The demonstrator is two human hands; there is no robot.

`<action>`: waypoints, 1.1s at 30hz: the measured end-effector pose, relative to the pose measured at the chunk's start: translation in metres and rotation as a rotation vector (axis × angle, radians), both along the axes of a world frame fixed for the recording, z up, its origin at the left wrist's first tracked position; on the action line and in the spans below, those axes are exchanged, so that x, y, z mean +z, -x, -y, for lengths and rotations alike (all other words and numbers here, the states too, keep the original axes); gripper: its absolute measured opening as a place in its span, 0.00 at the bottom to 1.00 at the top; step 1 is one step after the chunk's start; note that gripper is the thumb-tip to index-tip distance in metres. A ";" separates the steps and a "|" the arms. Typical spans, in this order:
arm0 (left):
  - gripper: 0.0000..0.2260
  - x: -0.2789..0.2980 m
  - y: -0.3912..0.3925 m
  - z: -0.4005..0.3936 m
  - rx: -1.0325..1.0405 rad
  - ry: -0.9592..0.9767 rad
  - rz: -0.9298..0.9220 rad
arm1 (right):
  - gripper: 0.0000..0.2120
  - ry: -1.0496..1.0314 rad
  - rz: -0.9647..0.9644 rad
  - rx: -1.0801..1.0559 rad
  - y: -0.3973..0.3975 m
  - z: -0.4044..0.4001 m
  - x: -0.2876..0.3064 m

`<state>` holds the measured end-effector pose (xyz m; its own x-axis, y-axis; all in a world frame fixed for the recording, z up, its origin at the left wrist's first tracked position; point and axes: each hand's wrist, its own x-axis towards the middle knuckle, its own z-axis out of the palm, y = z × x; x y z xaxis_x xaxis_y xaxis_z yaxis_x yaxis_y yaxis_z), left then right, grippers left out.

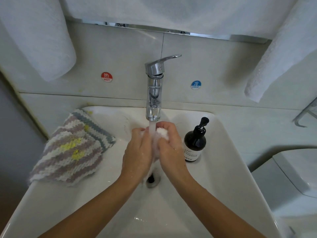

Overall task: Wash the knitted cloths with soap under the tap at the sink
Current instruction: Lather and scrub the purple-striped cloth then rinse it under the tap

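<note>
Under the running chrome tap (pixel 154 93), both hands (pixel 152 148) are squeezing a white sudsy cloth (pixel 162 133) above the drain (pixel 151 180), probably rinsing; next, I'd guess, comes the striped knitted cloths (pixel 72 148) left of the tap.

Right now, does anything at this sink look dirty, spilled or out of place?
Yes. The striped knitted cloths stacked on the sink's left rim have yellow stains, and their lower corner overhangs the rim. Nothing else stands out.
</note>
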<state>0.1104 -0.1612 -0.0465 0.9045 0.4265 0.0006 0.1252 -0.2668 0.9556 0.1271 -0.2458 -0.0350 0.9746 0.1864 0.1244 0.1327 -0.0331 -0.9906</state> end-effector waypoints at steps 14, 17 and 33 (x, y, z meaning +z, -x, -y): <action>0.15 -0.006 0.002 0.011 0.105 -0.072 0.121 | 0.21 0.050 -0.097 -0.104 -0.001 -0.012 -0.005; 0.18 -0.005 0.000 0.009 0.161 0.039 0.138 | 0.19 0.064 -0.122 -0.111 -0.002 -0.013 -0.004; 0.02 0.009 -0.003 -0.004 0.218 0.199 0.241 | 0.09 0.137 -0.073 0.058 0.004 -0.006 -0.001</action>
<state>0.1136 -0.1573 -0.0378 0.7763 0.6223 0.1001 -0.0764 -0.0646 0.9950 0.1231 -0.2394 -0.0363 0.9673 0.2527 0.0230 0.0660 -0.1632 -0.9844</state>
